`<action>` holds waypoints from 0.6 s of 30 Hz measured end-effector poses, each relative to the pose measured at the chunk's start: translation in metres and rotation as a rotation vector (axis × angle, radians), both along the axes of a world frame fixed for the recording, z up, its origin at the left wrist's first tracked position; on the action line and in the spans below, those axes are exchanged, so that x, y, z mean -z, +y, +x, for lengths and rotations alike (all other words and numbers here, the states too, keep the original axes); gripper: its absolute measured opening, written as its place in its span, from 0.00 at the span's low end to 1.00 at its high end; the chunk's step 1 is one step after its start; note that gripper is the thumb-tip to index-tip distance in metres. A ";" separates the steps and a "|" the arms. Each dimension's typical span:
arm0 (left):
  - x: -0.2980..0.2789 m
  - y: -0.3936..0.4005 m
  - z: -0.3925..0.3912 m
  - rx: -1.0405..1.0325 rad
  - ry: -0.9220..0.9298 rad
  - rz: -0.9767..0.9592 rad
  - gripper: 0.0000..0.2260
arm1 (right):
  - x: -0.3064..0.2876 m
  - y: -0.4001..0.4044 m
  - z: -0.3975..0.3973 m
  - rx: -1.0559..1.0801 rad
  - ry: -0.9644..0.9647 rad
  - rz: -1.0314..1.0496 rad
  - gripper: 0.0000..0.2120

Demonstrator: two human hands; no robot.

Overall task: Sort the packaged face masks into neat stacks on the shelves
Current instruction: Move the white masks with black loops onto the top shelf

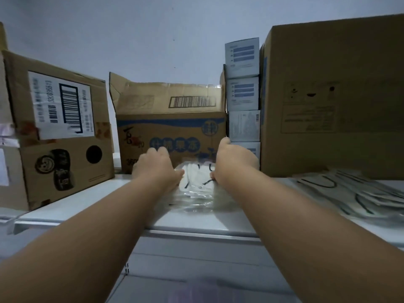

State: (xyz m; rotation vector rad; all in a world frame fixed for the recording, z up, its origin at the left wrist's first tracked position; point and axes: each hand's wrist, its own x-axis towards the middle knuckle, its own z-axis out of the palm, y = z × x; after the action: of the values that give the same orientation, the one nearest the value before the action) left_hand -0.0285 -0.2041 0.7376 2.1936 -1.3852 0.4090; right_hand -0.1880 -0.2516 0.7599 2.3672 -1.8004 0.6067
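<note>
Stack of packaged face masks [197, 189] in clear plastic wrap lies flat on the white shelf [87, 204], centre of view, just in front of the open-topped carton with blue print [172, 127]. White masks with dark ear loops show through the wrap; near edge of the stack is blurred. Left hand [156, 168] sits at the stack's left side, fingers curled over the far left corner, thumb against the edge, so that grip looks closed on the stack. Right hand [235, 161] is at the stack's right side, thumb and fingers pinching the right edge; grip closed on the stack too. Both forearms reach in from the bottom of the frame.

Second pile of wrapped masks [354, 191] lies loose and fanned on the same shelf to the right, apart from the held stack, partly blurred. Behind it a large plain cardboard box [332, 95]. Between that box and the blue-print carton, a column of small white-and-blue boxes [242, 90] stacked upright. On the left, a tilted cardboard box with a barcode label [59, 132]. Pale wall [153, 29] behind everything.
</note>
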 end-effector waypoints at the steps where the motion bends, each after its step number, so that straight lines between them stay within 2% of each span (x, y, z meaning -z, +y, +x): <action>1: -0.002 0.005 -0.003 0.048 -0.035 -0.066 0.20 | -0.001 0.004 0.000 -0.023 -0.001 -0.058 0.32; 4: -0.006 0.024 -0.011 0.219 -0.082 -0.200 0.09 | -0.002 0.025 0.000 -0.102 -0.053 -0.209 0.16; 6: -0.004 0.043 -0.015 0.301 -0.091 -0.250 0.07 | -0.004 0.046 -0.001 -0.162 -0.067 -0.274 0.12; 12: 0.021 0.121 -0.006 0.462 0.060 -0.390 0.05 | 0.020 0.123 -0.005 -0.262 -0.187 -0.397 0.16; 15: 0.052 0.166 0.003 0.470 -0.001 -0.453 0.06 | 0.047 0.167 -0.001 -0.317 -0.215 -0.437 0.17; 18: 0.087 0.210 0.002 0.487 -0.002 -0.430 0.08 | 0.076 0.208 0.003 -0.390 -0.269 -0.462 0.15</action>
State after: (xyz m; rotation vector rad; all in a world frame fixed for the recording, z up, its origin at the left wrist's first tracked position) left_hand -0.0264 0.0057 0.6502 1.4587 -1.5961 0.4711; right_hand -0.1851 -0.0437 0.6842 2.3847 -1.0959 1.2811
